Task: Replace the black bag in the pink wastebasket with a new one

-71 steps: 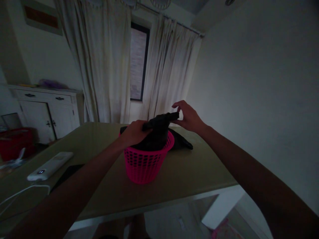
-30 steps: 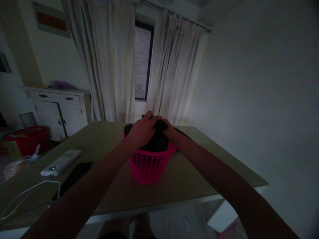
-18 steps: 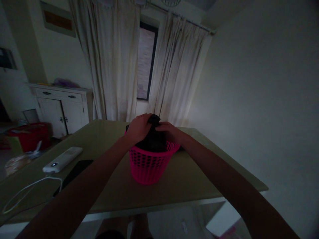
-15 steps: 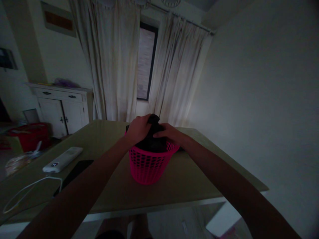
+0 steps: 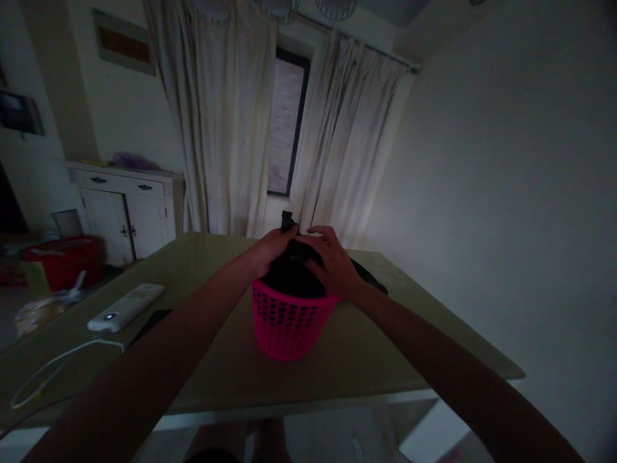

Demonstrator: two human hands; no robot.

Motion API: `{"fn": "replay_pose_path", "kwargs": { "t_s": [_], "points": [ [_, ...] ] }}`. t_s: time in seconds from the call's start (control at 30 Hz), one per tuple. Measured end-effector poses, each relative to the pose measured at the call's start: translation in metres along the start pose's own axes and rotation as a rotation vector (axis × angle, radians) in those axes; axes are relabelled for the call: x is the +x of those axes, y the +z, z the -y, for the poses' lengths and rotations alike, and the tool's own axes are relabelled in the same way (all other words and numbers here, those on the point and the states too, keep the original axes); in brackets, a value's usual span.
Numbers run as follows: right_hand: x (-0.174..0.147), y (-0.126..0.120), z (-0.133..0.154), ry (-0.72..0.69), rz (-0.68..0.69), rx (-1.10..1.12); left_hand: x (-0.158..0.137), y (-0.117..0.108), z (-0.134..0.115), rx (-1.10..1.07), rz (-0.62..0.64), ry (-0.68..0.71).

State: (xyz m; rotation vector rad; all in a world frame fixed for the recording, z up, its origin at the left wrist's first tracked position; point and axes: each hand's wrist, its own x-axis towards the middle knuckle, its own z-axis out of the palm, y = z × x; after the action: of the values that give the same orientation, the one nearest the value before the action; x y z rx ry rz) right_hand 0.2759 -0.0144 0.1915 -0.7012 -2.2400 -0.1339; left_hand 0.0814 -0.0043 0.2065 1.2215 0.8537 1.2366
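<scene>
A pink perforated basket (image 5: 288,325) stands on the table (image 5: 366,347), filled with a black cloth (image 5: 289,276) heaped above its rim. My left hand (image 5: 270,247) grips the top of the cloth, and a small tuft sticks up past its fingers. My right hand (image 5: 332,263) lies flat on the right side of the heap, fingers spread over it. Another piece of black cloth (image 5: 371,278) lies on the table behind the basket, to the right.
A white remote-like device (image 5: 126,307) with a lit dot, a dark phone (image 5: 149,319) and a white cable (image 5: 58,370) lie on the table's left. A white cabinet (image 5: 126,215), a red bin (image 5: 53,263) and curtains (image 5: 226,122) stand behind.
The cloth stretched between both hands has been bunched down into the basket. My right hand has shifted from the cloth's end onto the right side of the heap.
</scene>
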Motion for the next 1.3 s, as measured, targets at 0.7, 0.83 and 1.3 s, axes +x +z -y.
{"fn": "replay_pose_path", "kwargs": {
  "t_s": [0.7,0.83,1.3],
  "points": [
    [-0.034,-0.058,-0.032,0.276,0.171,0.605,-0.012,-0.092,0.023,0.618,-0.451,0.369],
    [0.002,-0.027,-0.015,0.331,0.396,0.305,-0.044,-0.075,0.024,0.812,-0.574,0.812],
    [0.053,-0.045,-0.069,0.603,-0.529,0.797,-0.109,-0.021,0.050,1.434,0.085,1.361]
  ]
}}
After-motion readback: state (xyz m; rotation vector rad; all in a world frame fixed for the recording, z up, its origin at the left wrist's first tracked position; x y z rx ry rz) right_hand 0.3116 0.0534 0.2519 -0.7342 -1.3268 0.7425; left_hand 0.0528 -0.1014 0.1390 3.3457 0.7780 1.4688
